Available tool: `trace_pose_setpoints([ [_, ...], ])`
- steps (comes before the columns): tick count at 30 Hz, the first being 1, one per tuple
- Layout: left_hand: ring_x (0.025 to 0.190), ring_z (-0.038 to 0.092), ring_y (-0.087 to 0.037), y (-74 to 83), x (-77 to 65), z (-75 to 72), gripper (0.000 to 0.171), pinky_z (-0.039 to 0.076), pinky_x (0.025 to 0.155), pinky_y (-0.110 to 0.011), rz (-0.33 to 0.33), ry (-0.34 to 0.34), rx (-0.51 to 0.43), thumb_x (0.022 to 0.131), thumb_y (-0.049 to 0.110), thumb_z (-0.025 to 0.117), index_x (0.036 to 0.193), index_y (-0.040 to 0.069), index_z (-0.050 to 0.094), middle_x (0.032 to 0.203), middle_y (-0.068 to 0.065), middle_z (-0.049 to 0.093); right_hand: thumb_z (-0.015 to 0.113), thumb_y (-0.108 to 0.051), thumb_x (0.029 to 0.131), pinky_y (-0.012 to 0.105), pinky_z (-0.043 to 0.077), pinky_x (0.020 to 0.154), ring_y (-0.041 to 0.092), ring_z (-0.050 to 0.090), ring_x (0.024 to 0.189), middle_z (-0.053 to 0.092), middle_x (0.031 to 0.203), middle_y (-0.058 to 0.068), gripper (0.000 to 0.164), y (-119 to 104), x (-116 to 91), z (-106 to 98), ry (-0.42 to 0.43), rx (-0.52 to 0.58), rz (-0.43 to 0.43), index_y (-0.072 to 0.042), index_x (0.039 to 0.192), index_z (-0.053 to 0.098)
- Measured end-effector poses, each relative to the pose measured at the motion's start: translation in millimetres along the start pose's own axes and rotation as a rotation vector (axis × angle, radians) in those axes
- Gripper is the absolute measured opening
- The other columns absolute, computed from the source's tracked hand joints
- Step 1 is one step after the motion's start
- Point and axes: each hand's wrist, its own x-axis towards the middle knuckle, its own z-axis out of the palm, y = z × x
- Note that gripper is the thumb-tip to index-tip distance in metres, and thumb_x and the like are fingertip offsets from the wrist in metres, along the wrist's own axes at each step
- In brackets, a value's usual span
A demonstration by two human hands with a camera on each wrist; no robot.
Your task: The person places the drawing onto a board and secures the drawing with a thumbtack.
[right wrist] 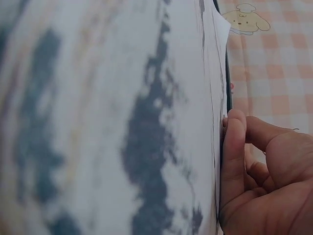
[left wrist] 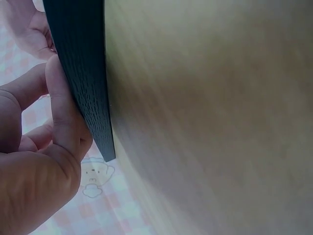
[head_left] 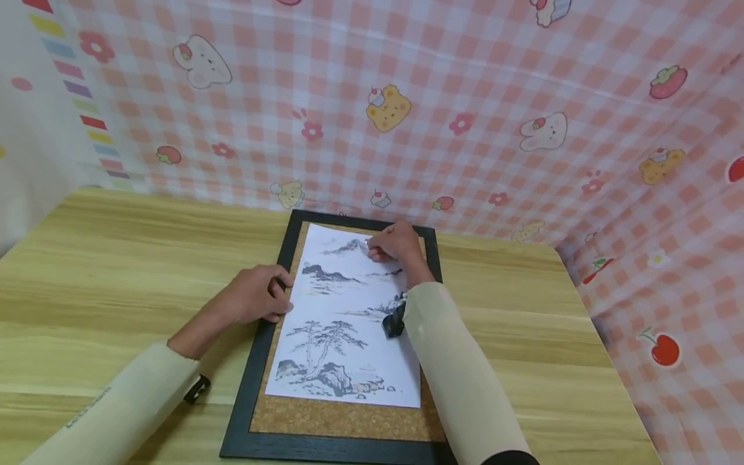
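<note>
A sheet of white paper [head_left: 343,303] printed with ink-style mountains and pine trees lies on a cork board [head_left: 349,418] with a black frame [head_left: 254,374]. My left hand [head_left: 258,294] rests at the left side, its bent fingers and thumb touching the frame and the paper's edge. In the left wrist view, the left fingers [left wrist: 61,107] lie along the dark frame [left wrist: 83,73]. Near the top of the sheet, my right hand [head_left: 396,245] pinches a small push pin [head_left: 367,243] against the paper; its tip is hidden. The right hand [right wrist: 274,181] also shows beside the paper in the right wrist view.
The board lies on a light wooden table [head_left: 511,349]. A pink checked cloth [head_left: 349,110] with cartoon animals and fruit hangs behind it and along the right side. The frame's top edge is close to this cloth.
</note>
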Motion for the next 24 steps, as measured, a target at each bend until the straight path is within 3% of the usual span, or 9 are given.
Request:
trace_pose_setpoints([
  [8,0.063,0.065,-0.014,1.6,1.1,-0.5,0.039,0.057,0.064,-0.029,-0.002,-0.006,0.015,0.085,0.003,0.065,0.119,-0.006,0.049,0.083,-0.012,0.062,0.072,-0.012,0.08,0.026,0.056,0.054,0.011,0.063,0.049,0.068,0.063,0.005,0.011,-3,-2,-4,-0.034,-0.023,0.017,-0.003,0.083,0.067],
  [17,0.062,0.065,-0.015,0.8,-2.5,-2.4,0.037,0.057,0.064,-0.029,0.01,-0.002,0.026,0.084,0.002,0.064,0.117,-0.006,0.05,0.082,-0.012,0.062,0.07,-0.012,0.082,0.028,0.057,0.056,0.013,0.064,0.052,0.066,0.063,0.006,0.012,-3,-9,-8,-0.107,-0.066,-0.001,-0.003,0.078,0.066],
  [24,0.062,0.065,-0.015,3.9,-4.0,1.9,0.035,0.057,0.063,-0.029,0.039,0.004,0.048,0.084,0.001,0.062,0.116,-0.006,0.052,0.082,-0.012,0.065,0.071,-0.017,0.082,0.029,0.056,0.055,0.014,0.064,0.055,0.067,0.065,0.005,0.012,2,-16,-14,-0.078,-0.187,-0.026,-0.006,0.075,0.068],
])
